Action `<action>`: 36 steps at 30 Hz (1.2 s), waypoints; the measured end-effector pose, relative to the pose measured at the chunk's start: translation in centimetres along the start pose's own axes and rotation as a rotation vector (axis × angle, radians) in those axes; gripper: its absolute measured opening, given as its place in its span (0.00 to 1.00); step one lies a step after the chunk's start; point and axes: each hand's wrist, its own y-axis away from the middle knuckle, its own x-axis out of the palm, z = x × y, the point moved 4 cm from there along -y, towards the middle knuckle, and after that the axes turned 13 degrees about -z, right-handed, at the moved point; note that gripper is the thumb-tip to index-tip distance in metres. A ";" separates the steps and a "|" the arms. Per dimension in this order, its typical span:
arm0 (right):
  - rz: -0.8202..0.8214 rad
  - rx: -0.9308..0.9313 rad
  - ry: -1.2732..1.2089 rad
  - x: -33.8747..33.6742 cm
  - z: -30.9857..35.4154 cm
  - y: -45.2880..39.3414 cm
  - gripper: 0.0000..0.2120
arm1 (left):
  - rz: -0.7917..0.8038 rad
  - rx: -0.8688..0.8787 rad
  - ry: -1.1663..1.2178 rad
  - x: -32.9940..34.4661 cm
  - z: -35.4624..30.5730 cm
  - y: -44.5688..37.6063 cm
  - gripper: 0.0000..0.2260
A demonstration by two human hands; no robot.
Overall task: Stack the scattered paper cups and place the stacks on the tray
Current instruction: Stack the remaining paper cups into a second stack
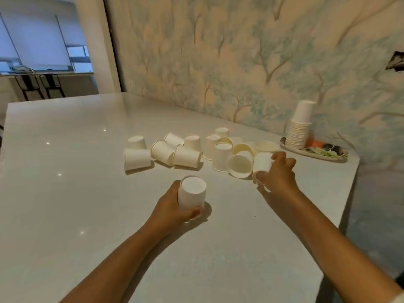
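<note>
cups (pixel 185 153) lie scattered left of the tray (pixel 314 154); left hand (pixel 172 206) grips an inverted cup (pixel 192 194) as stack base, right hand (pixel 278 171) clasps another cup (pixel 262 162) to add.

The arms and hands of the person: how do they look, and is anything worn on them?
Both forearms are bare, and nothing shows on the left hand or the right hand: no gloves, rings, watch or bracelet can be seen. At the bottom right corner a small light-coloured edge of cloth, perhaps a pushed-up sleeve, covers the right arm near the elbow. No sleeve shows on the left arm.
</note>
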 end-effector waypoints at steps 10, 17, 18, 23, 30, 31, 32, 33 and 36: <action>-0.063 -0.185 0.259 0.6 0.9 0.1 0.22 | 0.019 0.009 0.029 0.0 0.1 0.2 0.30; -0.220 -0.312 0.375 -1.7 1.9 0.2 0.15 | 0.032 0.011 0.032 0.1 0.0 0.2 0.30; -0.237 -0.339 0.377 -2.1 2.3 0.5 0.14 | 0.032 0.014 0.035 0.1 0.0 0.2 0.30; -0.028 -0.474 0.299 -2.7 4.7 2.5 0.06 | 0.034 0.012 0.042 0.1 0.1 0.1 0.30; 0.448 -0.549 -0.132 1.0 6.4 8.6 0.15 | 0.014 0.000 0.047 0.4 0.3 0.0 0.31; 0.473 -0.518 -0.228 1.4 6.3 9.3 0.18 | 0.002 -0.002 0.042 0.4 0.3 -0.1 0.30; 0.484 -0.497 -0.301 1.7 6.3 9.8 0.19 | -0.016 -0.007 0.034 0.4 0.4 -0.1 0.30; 0.486 -0.493 -0.340 1.9 6.3 10.1 0.18 | -0.034 -0.012 0.028 0.3 0.4 -0.2 0.30; 0.497 -0.582 -0.263 2.5 6.3 10.5 0.20 | -0.106 -0.021 -0.027 -0.2 0.7 -0.4 0.31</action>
